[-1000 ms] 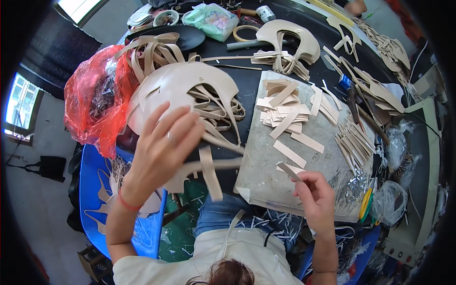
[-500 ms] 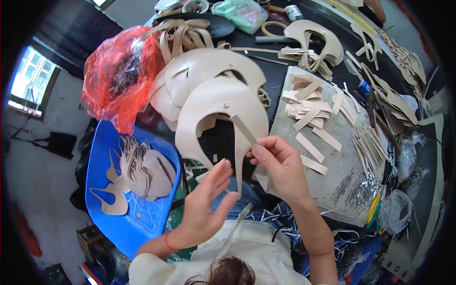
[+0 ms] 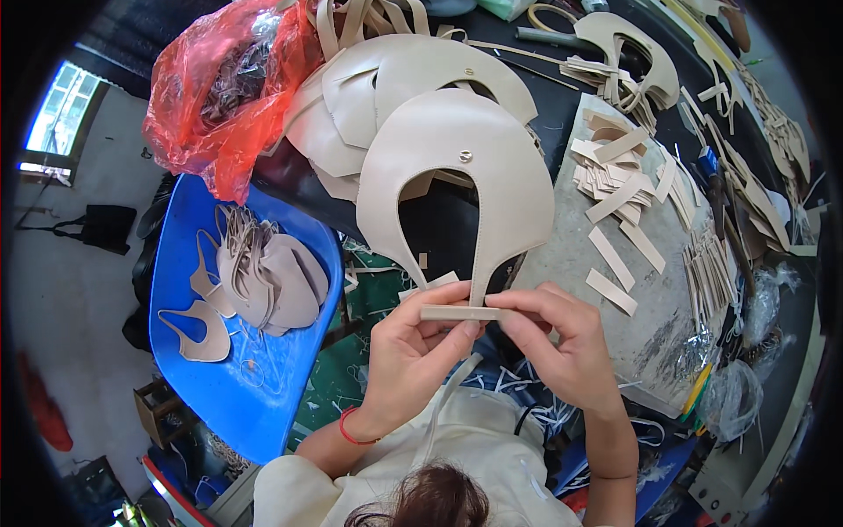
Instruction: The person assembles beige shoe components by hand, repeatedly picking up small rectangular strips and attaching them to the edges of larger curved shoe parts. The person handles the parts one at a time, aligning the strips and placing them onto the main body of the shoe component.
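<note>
A short beige leather-like strip [image 3: 457, 313] lies crosswise between my hands, over the narrow right-hand tip of a horseshoe-shaped beige panel [image 3: 457, 123]. My left hand [image 3: 406, 347] pinches the strip near its middle, thumb on the near side, fingers partly hidden behind. My right hand [image 3: 562, 347] pinches the strip's right end, by the panel tip. The panel has a stitched inner edge and a small round metal fitting near the top of its opening. Its upper part rests by a stack of similar panels [image 3: 347, 105].
A blue tub [image 3: 255, 400] with small beige pieces stands left, below a red plastic bag [image 3: 198, 119]. To the right, a grey stone slab [image 3: 562, 228] carries several loose strips [image 3: 610, 259] and a bundle of thin strips [image 3: 707, 272]. More cut panels [image 3: 654, 61] lie at the back right.
The strip in my right hand has turned from slanted to crosswise and come down to the panel's tip. My left hand, open before, has closed on it. The view has shifted.
</note>
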Tool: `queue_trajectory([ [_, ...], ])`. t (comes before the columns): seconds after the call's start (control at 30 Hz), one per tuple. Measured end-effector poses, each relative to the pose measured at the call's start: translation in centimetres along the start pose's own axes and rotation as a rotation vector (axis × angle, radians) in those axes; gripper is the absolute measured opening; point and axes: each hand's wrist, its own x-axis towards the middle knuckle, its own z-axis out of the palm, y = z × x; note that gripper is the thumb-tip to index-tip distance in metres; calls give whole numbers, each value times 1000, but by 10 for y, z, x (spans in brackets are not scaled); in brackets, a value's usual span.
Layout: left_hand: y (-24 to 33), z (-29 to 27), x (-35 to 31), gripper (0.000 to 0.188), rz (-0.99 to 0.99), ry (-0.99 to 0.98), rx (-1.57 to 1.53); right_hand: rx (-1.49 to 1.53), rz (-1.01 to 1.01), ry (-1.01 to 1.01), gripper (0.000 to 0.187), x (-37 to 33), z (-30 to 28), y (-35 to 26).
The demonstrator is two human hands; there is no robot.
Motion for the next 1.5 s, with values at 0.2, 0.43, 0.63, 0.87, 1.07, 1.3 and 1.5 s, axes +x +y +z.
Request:
queue_trajectory([
  [0.2,1,2,0,35,17,9,-81,64,40,51,12,3,9,8],
  [0.43,0,0,0,34,18,2,-46,262,192,10,14,1,13,11],
  [0.63,6,-2,2,32,-79,4,-155,491,262,-58,15,-2,15,13],
  [0.87,3,-7,5,27,-93,117,-45,329,172,-47,14,-5,16,7],
  [1.07,4,-6,0,25,-130,56,-31,270,132,43,15,-8,24,7],
  [1.3,4,-10,-5,27,-91,-91,38,84,66,49,8,-10,20,4],
  [1.5,-6,-7,-2,20,-76,-32,-27,65,130,164,19,-17,19,-1],
])
